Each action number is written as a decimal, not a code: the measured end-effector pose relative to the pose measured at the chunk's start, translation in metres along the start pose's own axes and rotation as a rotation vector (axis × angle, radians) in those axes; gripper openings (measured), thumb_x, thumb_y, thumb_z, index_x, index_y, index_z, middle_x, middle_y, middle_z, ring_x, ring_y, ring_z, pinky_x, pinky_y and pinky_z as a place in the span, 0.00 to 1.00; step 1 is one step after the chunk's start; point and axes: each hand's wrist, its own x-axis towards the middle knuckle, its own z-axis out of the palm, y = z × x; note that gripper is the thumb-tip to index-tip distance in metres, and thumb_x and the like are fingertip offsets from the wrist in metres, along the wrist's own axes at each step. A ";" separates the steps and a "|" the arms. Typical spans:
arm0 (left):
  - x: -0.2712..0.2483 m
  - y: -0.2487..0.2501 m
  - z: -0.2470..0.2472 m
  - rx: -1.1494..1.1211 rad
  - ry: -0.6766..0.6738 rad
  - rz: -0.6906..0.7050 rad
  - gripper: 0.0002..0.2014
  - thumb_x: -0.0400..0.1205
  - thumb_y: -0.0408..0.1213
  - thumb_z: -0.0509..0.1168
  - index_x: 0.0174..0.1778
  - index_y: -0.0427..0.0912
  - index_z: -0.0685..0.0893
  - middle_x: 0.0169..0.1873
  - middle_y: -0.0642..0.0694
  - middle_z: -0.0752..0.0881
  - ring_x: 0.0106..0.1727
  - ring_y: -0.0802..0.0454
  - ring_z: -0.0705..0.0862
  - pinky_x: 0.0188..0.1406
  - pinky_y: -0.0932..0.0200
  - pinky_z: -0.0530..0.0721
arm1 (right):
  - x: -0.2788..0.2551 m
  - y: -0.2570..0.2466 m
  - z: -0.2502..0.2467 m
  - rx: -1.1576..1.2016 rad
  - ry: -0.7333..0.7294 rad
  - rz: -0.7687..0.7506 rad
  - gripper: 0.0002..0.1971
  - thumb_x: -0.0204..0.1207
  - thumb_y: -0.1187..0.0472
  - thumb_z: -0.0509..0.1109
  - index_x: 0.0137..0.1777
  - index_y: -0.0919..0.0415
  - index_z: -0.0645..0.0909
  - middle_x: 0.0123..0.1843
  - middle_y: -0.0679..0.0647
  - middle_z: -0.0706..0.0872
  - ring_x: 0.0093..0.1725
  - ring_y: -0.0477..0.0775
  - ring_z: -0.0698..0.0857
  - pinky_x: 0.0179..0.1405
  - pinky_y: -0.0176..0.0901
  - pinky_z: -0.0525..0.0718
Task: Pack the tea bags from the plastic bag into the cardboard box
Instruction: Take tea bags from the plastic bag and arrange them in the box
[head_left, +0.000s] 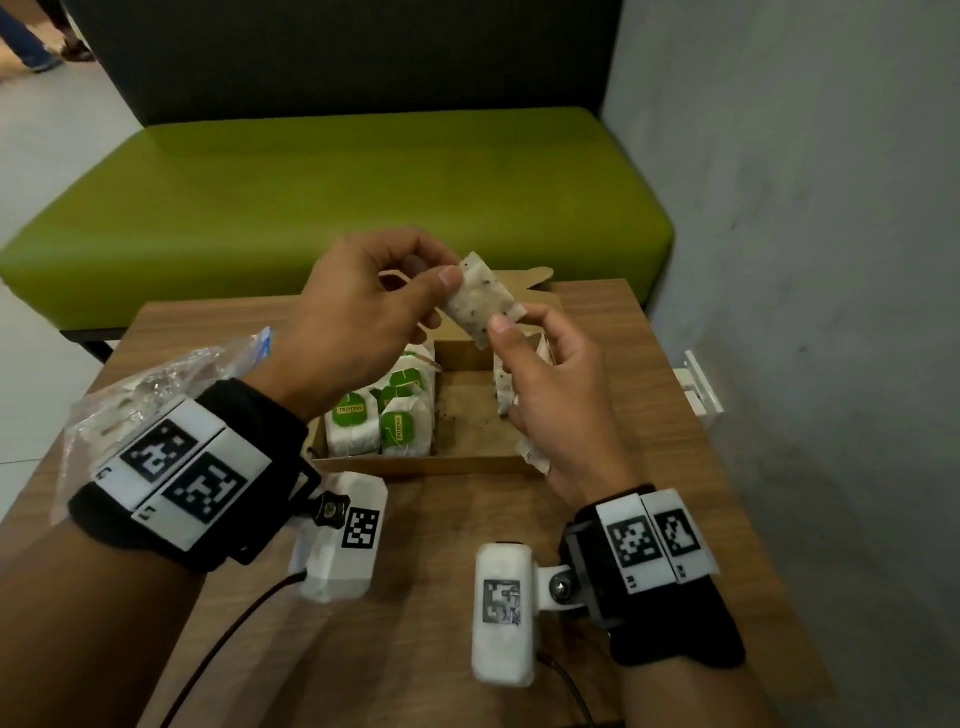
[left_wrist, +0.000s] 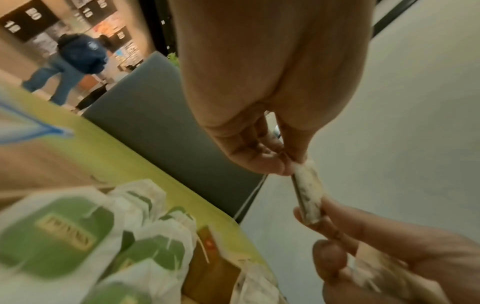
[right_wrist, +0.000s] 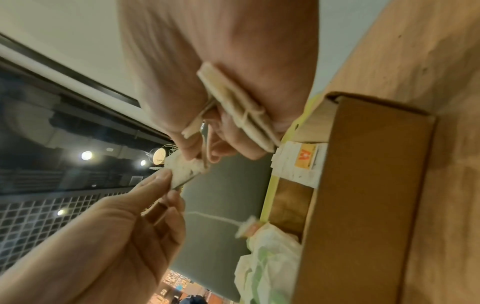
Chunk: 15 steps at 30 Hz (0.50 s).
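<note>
Above the open cardboard box (head_left: 470, 462) a white speckled tea bag (head_left: 483, 301) is held between both hands. My left hand (head_left: 444, 270) pinches its upper end and my right hand (head_left: 511, 322) pinches its lower end. More white tea bags (head_left: 504, 389) are tucked in the right palm, seen as a stack of tea bags (right_wrist: 239, 105) in the right wrist view. Green-tagged tea bags (head_left: 384, 415) fill the box's left compartment; the compartment beside it shows bare cardboard. The clear plastic bag (head_left: 156, 384) lies at the table's left, partly hidden by my left wrist.
The box sits on a small wooden table (head_left: 441, 597). A green bench (head_left: 337, 197) stands right behind it and a grey wall (head_left: 805, 208) closes the right side. A white bracket (head_left: 701, 384) is on the wall by the table's right edge. A person (left_wrist: 75, 61) stands far off.
</note>
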 end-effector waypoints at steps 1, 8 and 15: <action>0.000 0.002 -0.001 0.024 -0.010 0.017 0.02 0.83 0.37 0.70 0.46 0.46 0.88 0.37 0.46 0.88 0.34 0.54 0.86 0.32 0.58 0.87 | 0.000 -0.001 0.001 0.003 0.000 0.001 0.02 0.82 0.53 0.74 0.49 0.49 0.86 0.44 0.47 0.91 0.47 0.58 0.88 0.42 0.53 0.86; -0.005 0.014 -0.003 -0.200 0.024 -0.139 0.08 0.89 0.38 0.60 0.56 0.43 0.84 0.46 0.47 0.89 0.28 0.55 0.86 0.22 0.61 0.83 | -0.001 -0.005 0.003 0.093 0.038 0.105 0.05 0.84 0.55 0.72 0.51 0.56 0.86 0.38 0.49 0.91 0.39 0.58 0.82 0.38 0.47 0.83; -0.012 0.006 0.004 0.027 -0.112 -0.257 0.07 0.81 0.49 0.70 0.48 0.52 0.90 0.47 0.50 0.90 0.49 0.55 0.89 0.47 0.51 0.88 | -0.001 -0.005 0.001 0.125 0.037 0.102 0.04 0.83 0.57 0.73 0.52 0.56 0.87 0.34 0.46 0.88 0.38 0.45 0.85 0.34 0.43 0.82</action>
